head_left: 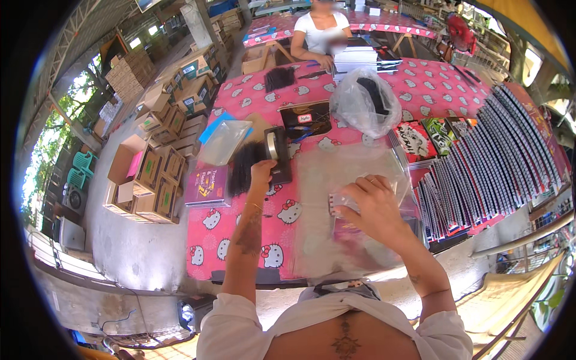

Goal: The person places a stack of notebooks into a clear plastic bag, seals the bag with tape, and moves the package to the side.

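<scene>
My left hand (263, 174) is closed at the near end of a black tape dispenser (281, 165) with a roll of tape (272, 145) in it. Whatever its fingers grip is too small to make out. A bunch of thin black strands (245, 169) lies just left of the dispenser. My right hand (373, 207) is over a stack of clear plastic sleeves (321, 240), thumb and fingers apart. Beneath that hand a spiral-bound purple notebook (348, 231) shows through the plastic, partly covered by the hand and wrist.
Spiral notebooks (486, 162) stand in a long row at right. Ahead are a clear bag (366, 102) with black contents and a black box (305, 119). A purple book (207, 185) lies left. Across the table sits a person (322, 36) by stacked paper (355, 59). Cartons (144, 174) fill the left floor.
</scene>
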Motion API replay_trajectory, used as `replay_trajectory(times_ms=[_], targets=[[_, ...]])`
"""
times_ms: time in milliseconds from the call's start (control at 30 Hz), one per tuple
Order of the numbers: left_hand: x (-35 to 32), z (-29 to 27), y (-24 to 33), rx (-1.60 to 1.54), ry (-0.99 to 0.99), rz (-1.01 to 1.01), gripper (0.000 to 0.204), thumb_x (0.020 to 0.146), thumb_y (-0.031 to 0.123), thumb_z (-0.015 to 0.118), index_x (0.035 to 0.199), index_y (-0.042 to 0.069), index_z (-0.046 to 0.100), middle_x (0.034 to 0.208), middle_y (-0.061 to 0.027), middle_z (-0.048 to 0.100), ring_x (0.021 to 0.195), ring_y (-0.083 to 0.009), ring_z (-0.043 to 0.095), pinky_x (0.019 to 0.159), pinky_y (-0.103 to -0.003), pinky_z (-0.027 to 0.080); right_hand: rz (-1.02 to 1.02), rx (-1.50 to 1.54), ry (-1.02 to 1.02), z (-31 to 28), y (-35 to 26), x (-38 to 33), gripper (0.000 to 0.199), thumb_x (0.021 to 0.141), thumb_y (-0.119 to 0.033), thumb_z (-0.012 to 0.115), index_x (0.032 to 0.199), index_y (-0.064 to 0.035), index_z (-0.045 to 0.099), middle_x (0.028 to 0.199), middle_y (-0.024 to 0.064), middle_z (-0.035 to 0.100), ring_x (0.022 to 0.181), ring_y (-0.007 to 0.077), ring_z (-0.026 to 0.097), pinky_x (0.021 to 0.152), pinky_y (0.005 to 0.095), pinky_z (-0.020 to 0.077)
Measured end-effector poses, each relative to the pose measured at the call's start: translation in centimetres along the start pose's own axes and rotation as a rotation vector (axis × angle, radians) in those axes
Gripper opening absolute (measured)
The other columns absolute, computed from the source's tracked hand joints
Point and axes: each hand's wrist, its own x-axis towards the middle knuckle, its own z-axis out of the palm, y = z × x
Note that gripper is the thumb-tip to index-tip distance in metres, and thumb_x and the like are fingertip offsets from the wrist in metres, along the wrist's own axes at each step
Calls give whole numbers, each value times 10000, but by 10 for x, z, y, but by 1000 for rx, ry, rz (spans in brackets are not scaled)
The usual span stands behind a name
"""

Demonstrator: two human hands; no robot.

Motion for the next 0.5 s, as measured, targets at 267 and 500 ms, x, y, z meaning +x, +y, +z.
replay_trajectory(times_ms=[267, 500], targets=[[-31, 9, -27, 391, 138, 284, 176, 896, 154, 602, 921, 22, 716, 778, -139, 701, 726, -267, 695, 630, -366, 560, 79, 71, -121, -1, -18, 8, 348, 752, -259, 785, 1039, -105, 662, 994, 48, 633, 821, 245, 636, 777, 421, 479], [-52, 3, -2, 628, 145, 468, 181, 865, 213, 657, 902, 48, 721, 798, -175, 715, 718, -335, 707, 616, -403, 555, 45, -26, -73, 3, -19, 0, 461, 776, -321, 754, 1153, -78, 650, 1036, 50, 684, 880, 231, 663, 793, 399, 478]])
